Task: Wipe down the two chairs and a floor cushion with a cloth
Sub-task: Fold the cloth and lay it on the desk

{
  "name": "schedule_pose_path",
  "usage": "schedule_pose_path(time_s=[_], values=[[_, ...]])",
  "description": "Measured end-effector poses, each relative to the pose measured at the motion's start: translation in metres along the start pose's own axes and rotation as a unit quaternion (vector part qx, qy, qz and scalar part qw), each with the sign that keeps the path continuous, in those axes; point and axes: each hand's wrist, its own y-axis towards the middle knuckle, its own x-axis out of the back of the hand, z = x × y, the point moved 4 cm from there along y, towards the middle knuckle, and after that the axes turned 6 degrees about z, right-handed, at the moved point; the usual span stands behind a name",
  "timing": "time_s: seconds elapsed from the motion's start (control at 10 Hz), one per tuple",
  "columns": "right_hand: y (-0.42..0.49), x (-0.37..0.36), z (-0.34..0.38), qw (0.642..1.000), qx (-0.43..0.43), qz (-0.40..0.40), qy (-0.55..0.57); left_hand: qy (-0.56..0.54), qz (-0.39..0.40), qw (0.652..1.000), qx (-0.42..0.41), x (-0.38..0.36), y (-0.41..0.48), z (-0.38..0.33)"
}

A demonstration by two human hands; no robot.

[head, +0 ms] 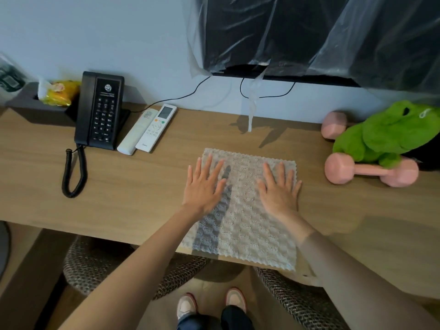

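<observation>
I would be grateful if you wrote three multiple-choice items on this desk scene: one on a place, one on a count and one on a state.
1. Where does the cloth lie?
A on the floor; B on the phone; C on the desk, reaching its near edge.
2. How many pink dumbbells are there?
A one; B two; C four.
3. How are the left hand and right hand?
A flat on the cloth, fingers straight; B clenched in fists; C lifted off.

Answers:
1 C, the cloth spreads on the wood.
2 B, one lies by the green toy's front and one behind it.
3 A, both palms are down with fingers spread.
</observation>
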Motion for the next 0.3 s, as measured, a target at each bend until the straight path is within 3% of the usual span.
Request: schedule_pose_path(time_s=[0.3], values=[[-0.087,0.047,0.034,0.985,0.108,-0.096,0.098,-0.021,-0.032,0.999,-0.019,0.05,-0.083,-0.006]])
